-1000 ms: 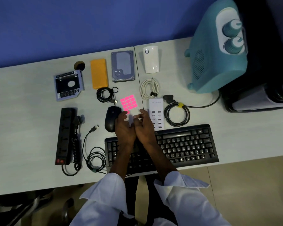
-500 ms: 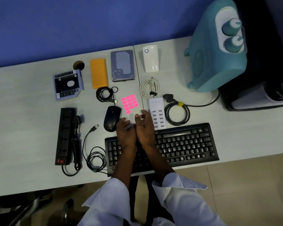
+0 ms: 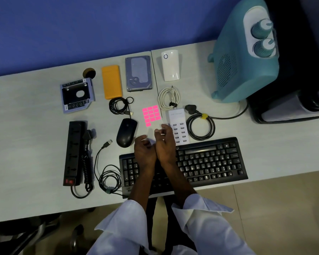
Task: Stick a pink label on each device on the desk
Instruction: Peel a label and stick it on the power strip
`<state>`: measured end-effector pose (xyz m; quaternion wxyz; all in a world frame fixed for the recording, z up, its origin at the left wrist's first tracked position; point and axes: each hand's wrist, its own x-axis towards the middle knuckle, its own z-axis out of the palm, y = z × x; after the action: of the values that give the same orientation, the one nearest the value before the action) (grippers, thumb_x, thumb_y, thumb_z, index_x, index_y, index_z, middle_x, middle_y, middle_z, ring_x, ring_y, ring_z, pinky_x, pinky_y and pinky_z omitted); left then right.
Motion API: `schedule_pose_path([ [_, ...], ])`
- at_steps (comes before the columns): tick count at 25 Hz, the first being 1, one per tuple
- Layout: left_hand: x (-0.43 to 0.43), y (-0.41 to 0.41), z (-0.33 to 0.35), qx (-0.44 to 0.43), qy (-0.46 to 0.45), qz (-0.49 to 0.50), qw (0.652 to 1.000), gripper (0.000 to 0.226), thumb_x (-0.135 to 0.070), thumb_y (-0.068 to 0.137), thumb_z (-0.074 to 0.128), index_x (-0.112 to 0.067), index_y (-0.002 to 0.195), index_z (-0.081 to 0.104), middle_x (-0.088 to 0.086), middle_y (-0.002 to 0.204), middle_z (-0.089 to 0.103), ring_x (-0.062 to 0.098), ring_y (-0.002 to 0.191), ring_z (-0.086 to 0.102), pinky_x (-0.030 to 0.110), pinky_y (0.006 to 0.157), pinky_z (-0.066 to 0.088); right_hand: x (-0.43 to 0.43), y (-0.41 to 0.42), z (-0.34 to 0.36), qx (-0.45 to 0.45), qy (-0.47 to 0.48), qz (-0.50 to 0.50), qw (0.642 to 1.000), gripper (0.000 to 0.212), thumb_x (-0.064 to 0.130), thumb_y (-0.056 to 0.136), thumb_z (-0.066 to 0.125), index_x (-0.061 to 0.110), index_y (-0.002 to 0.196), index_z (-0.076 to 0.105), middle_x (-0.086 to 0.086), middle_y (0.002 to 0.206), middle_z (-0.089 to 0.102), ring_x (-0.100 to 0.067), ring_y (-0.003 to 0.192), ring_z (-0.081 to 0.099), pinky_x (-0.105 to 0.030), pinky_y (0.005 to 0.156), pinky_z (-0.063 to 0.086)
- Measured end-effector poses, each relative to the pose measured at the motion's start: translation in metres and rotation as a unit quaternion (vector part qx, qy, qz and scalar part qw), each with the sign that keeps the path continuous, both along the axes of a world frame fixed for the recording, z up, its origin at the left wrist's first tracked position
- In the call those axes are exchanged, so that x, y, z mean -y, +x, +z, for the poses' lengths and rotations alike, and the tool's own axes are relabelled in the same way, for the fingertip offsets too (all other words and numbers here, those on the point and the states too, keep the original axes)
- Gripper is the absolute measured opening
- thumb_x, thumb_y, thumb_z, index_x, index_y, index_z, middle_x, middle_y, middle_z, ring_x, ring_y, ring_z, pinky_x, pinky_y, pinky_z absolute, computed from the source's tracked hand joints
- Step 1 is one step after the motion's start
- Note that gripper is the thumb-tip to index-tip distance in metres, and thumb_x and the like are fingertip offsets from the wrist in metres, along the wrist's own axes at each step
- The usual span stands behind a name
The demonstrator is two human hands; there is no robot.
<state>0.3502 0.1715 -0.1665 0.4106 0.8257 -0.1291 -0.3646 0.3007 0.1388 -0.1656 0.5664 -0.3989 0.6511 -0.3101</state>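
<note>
While both wrists hover side by side over the black keyboard (image 3: 206,161), the left hand (image 3: 145,150) and right hand (image 3: 165,144) meet just below the sheet of pink labels (image 3: 151,115), which lies flat on the table (image 3: 26,140) between the black mouse (image 3: 126,132) and the white USB charger (image 3: 178,126). The fingers of both hands are loosely curled; whether they pinch a label cannot be told. No device visibly carries a label.
</note>
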Motion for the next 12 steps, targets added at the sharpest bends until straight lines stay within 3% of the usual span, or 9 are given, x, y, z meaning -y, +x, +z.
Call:
schedule_pose_path([
  [4, 0.016, 0.009, 0.003, -0.077, 0.010, 0.057, 0.995, 0.037, 0.000, 0.082, 0.067, -0.014, 0.115, 0.059, 0.001, 0.098, 0.065, 0.028, 0.101, 0.067, 0.042, 0.096, 0.054, 0.000, 0.000, 0.000, 0.003, -0.002, -0.008, 1.000, 0.034, 0.022, 0.095, 0.059, 0.016, 0.128, 0.055, -0.002, 0.109, 0.063, -0.011, 0.097, 0.060, -0.028, 0.091, 0.048],
  [8, 0.021, 0.015, 0.006, -0.092, 0.009, -0.005, 0.996, 0.040, -0.009, 0.079, 0.074, -0.016, 0.117, 0.062, 0.004, 0.105, 0.071, 0.021, 0.099, 0.070, 0.040, 0.091, 0.057, -0.001, 0.000, -0.003, 0.001, -0.010, -0.009, 1.000, 0.037, 0.025, 0.094, 0.059, 0.018, 0.129, 0.055, -0.003, 0.113, 0.064, -0.016, 0.103, 0.062, -0.038, 0.098, 0.051],
  [12, 0.021, 0.024, 0.003, -0.086, -0.006, -0.088, 0.992, 0.022, -0.021, 0.083, 0.068, -0.018, 0.104, 0.073, 0.003, 0.098, 0.076, 0.021, 0.093, 0.073, 0.047, 0.088, 0.058, -0.003, -0.001, -0.003, -0.007, -0.031, 0.005, 0.999, 0.041, 0.032, 0.090, 0.054, 0.019, 0.129, 0.058, 0.001, 0.118, 0.064, -0.016, 0.108, 0.062, -0.039, 0.098, 0.053],
])
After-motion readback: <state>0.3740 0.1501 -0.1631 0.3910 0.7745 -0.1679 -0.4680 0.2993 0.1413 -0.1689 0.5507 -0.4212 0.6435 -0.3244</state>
